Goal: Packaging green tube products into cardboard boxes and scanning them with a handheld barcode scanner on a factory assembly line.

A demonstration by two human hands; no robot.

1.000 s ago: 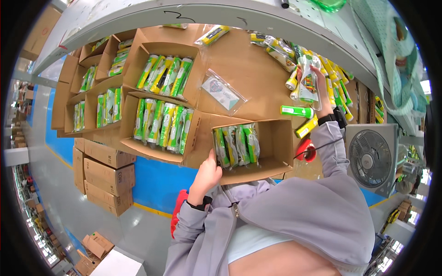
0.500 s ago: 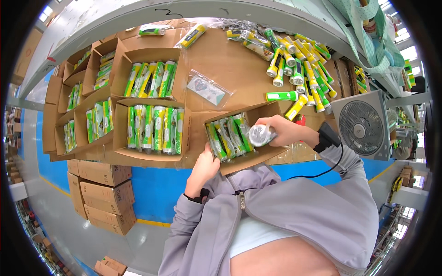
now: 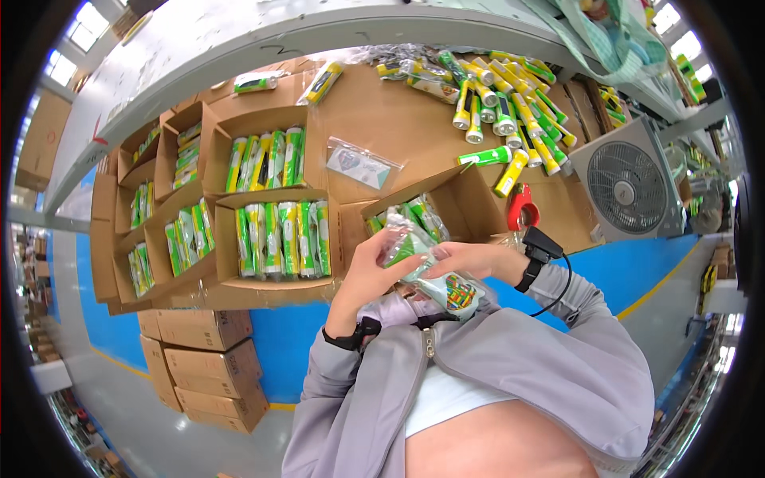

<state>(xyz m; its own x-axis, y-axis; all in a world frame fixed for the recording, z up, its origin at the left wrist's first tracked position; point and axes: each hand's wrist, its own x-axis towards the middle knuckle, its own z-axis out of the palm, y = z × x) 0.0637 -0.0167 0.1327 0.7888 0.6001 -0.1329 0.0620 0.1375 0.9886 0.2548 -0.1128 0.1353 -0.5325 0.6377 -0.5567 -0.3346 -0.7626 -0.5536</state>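
Close to my body, a clear plastic bag [image 3: 460, 293] with a green item and a colourful printed piece in it is held between both hands. My left hand [image 3: 368, 275] pinches its upper left part. On its right side, my right hand [image 3: 478, 261] grips it with thumb and fingers. Just beyond the hands sits an open cardboard box [image 3: 472, 195], partly hidden by them. Bagged green flashlights [image 3: 428, 217] fill its left part, while bare cardboard shows at its right.
Open boxes of bagged flashlights [image 3: 273, 239] stand at left. A pile of loose yellow and green flashlights [image 3: 518, 103] lies at the far right, near a red tape dispenser [image 3: 522, 207] and a grey fan [image 3: 625, 182]. A flat clear packet [image 3: 360, 163] lies mid-table. Closed cartons [image 3: 211, 366] stand on the floor.
My left hand has left the box's edge, and my right hand has come back from over the box toward my body. Both now hold the bag together. The view has tilted slightly.
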